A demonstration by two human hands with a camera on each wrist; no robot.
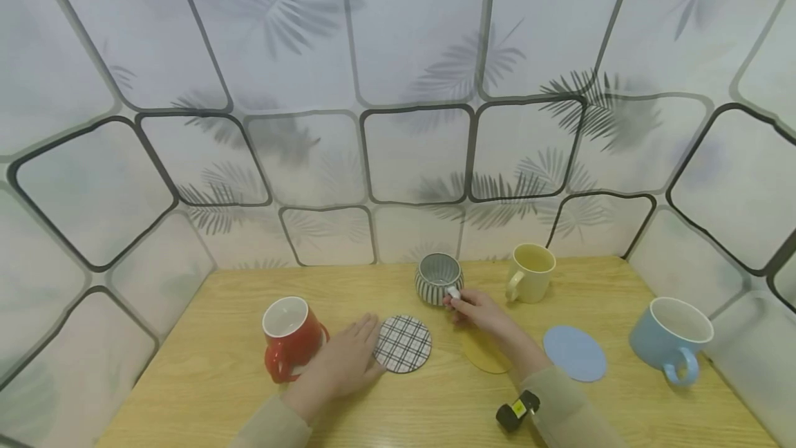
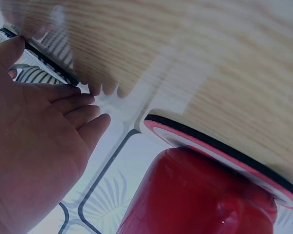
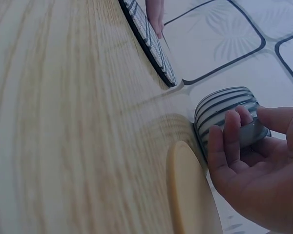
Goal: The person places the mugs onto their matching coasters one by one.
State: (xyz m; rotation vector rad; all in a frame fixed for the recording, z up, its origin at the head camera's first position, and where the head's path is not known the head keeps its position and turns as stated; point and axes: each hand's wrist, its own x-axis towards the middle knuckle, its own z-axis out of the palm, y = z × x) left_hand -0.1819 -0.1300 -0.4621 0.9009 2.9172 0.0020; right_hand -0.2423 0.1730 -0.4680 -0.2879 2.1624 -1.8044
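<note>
Pinching the handle of the grey striped mug (image 1: 430, 290), the right hand (image 1: 484, 312) has it near the 12 o'clock edge of the table (image 1: 205, 393). From that mug, a checked coaster (image 1: 403, 344) lies at 7 o'clock, a yellow coaster (image 1: 486, 359) at 5, a blue coaster (image 1: 573, 353) at 4, and a yellow mug (image 1: 531, 276) stands at 3. Fingers extended and gripping nothing, the left hand (image 1: 349, 358) rests at the checked coaster's 9 o'clock edge. Farther out at 9 sits a red mug (image 1: 297, 337) on its coaster (image 2: 205, 150); a blue mug (image 1: 662, 336) stands at the blue coaster's 3 o'clock.
</note>
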